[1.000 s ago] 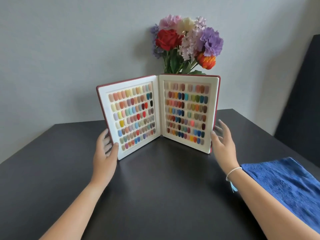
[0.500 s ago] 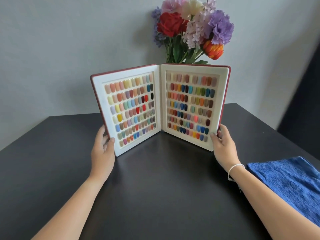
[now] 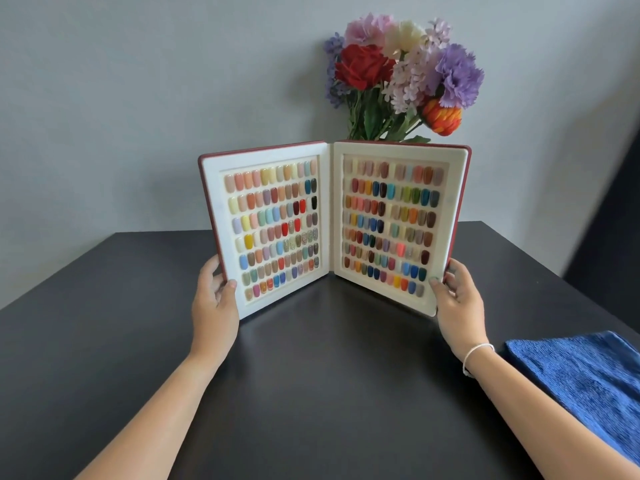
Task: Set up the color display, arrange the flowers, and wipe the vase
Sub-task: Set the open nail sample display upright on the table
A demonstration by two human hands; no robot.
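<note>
A nail colour display book (image 3: 334,226) stands upright and open like a V on the dark worktop (image 3: 311,393), its spine toward the far edge and both white inner panels facing the camera, each filled with rows of coloured nail swatches. The left hand (image 3: 214,306) is clamped on the lower outer edge of the left cover, thumb on the white front and fingers behind the red backing. The right hand (image 3: 457,303) grips the lower outer edge of the right cover the same way; a white bracelet (image 3: 476,356) circles that wrist. Behind the book, near the far edge, a bouquet of flowers (image 3: 401,74) rises above the covers; whatever holds the stems is hidden. A folded blue towel (image 3: 581,382) lies flat by the worktop's right edge, apart from the book.
</note>
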